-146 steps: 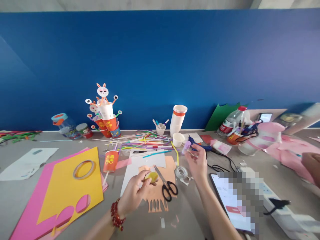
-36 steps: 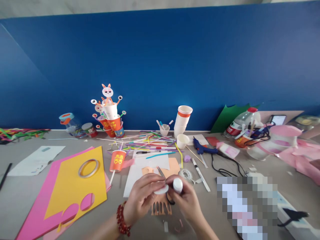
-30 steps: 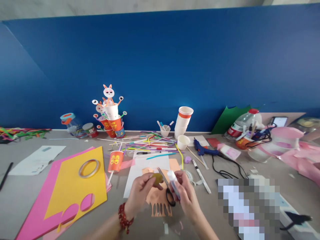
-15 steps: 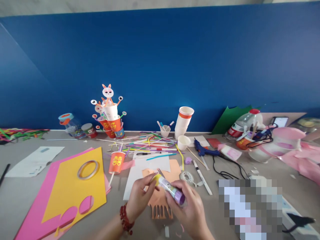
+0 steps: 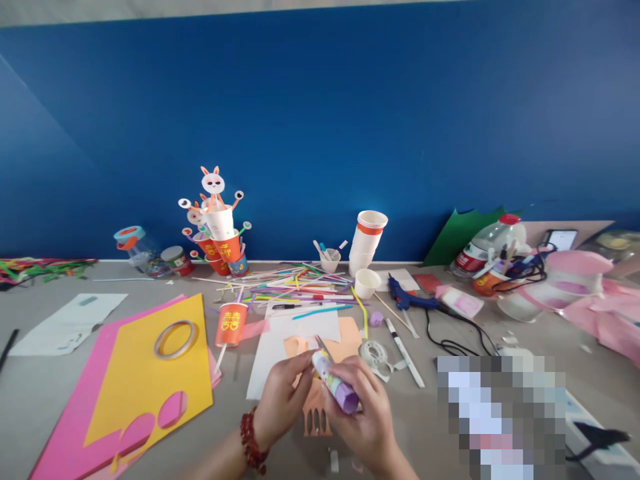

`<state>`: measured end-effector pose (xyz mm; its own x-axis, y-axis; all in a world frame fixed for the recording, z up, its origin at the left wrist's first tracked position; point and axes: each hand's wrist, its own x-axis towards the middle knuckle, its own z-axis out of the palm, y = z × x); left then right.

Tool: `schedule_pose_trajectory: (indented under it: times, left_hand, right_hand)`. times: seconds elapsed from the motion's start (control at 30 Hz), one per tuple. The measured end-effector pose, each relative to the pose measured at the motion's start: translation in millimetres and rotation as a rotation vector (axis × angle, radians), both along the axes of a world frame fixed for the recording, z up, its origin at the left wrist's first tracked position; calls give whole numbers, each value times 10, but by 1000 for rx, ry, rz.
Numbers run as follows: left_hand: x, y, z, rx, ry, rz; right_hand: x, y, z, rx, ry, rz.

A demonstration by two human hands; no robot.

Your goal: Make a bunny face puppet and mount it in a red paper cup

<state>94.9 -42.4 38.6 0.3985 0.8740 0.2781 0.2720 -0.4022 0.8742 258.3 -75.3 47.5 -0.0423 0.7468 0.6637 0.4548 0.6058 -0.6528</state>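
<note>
Glue stick held in right hand, left hand beside it, its grip unclear

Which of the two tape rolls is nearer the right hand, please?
The small clear roll, just beyond the right hand; the other roll lies on the yellow sheet.
</note>
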Motion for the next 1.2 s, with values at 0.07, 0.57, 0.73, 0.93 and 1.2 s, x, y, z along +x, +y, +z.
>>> schedule_pose_trajectory:
  times: [0.07,0.57,0.73,0.93,1.2]
  left_hand:
    - [-8,0,-15,27,4,14]
    - [-1,19,76,-48,-27,-82]
    - [0,24,71,-74,-16,-102]
    - [-3,16,28,-61,-42,-94]
    - [-27,18,-27,-24,-22,-76]
  right_hand:
    - [-5,2,6,-15,9,10]
    - [-15,24,-32,-35,71,72]
    - [17,37,-39,-56,47,56]
    - [28,54,-53,-30,23,14]
    - [8,79,-41,-27,8,-28]
